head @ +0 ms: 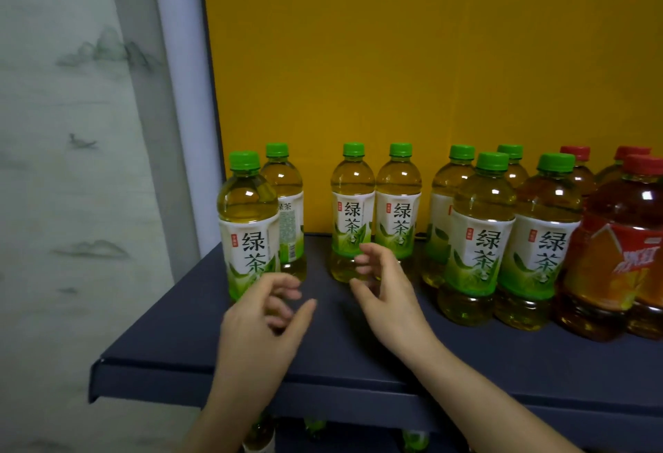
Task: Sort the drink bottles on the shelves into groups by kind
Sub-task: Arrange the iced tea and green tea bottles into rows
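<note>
Several green tea bottles with green caps stand on the dark blue shelf [186, 312]. The leftmost one [247, 215] is at the front, with another [287, 201] behind it. Two more [351, 208] [399, 208] stand side by side in the middle, and a cluster [482, 237] stands further right. Red-capped iced tea bottles [617, 248] fill the far right. My left hand [265, 319] hovers empty with loosely curled fingers just in front of the leftmost bottle. My right hand [384, 287] hovers empty with spread fingers in front of the middle pair.
A yellow back panel [430, 75] closes the shelf behind the bottles. A grey painted wall [71, 165] stands to the left. More green-capped bottles [315, 425] show on the shelf below, under the front edge.
</note>
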A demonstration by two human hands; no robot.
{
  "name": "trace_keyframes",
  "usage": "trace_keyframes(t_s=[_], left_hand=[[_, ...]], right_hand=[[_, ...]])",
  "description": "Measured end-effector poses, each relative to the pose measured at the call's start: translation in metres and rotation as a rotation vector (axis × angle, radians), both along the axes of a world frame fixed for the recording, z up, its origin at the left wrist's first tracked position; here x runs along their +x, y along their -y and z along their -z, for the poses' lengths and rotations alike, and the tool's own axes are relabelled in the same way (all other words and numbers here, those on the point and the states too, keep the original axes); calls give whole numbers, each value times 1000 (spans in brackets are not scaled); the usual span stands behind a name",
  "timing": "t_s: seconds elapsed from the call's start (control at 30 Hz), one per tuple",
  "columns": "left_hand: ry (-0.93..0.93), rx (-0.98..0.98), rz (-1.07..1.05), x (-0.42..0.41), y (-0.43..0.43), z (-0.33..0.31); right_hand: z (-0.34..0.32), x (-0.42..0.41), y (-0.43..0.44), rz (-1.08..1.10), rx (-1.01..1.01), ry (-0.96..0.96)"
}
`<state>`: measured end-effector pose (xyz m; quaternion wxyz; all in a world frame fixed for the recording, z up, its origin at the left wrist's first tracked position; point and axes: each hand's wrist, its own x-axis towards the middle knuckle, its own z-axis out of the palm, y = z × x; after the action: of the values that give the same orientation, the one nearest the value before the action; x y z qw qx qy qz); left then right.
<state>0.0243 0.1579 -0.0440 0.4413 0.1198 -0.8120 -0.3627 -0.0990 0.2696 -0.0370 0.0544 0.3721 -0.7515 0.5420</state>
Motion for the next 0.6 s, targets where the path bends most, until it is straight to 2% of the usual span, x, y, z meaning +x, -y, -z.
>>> trace_keyframes(t_s=[0.07,0.13,0.2,0.33,0.4,0.47,0.6], left_hand=[[-81,-140,-257,17,8,0],[-100,-144,-391,18,22,2],[-28,-73,-360,10,37,4],[106,46,-124,0,53,13],[119,65,-117,1,56,15],[93,108,-135,2,58,15],[41,156,-215,6,61,17]], right_hand=[[-8,-1,18,-81,15,20],[-13,-6,41,-134,26,64],[-15,-12,64,-151,42,103],[-15,-22,94,-228,34,303],[-12,-26,103,-279,40,380],[-8,-28,110,-241,66,348],[-7,-23,115,-39,172,129]])
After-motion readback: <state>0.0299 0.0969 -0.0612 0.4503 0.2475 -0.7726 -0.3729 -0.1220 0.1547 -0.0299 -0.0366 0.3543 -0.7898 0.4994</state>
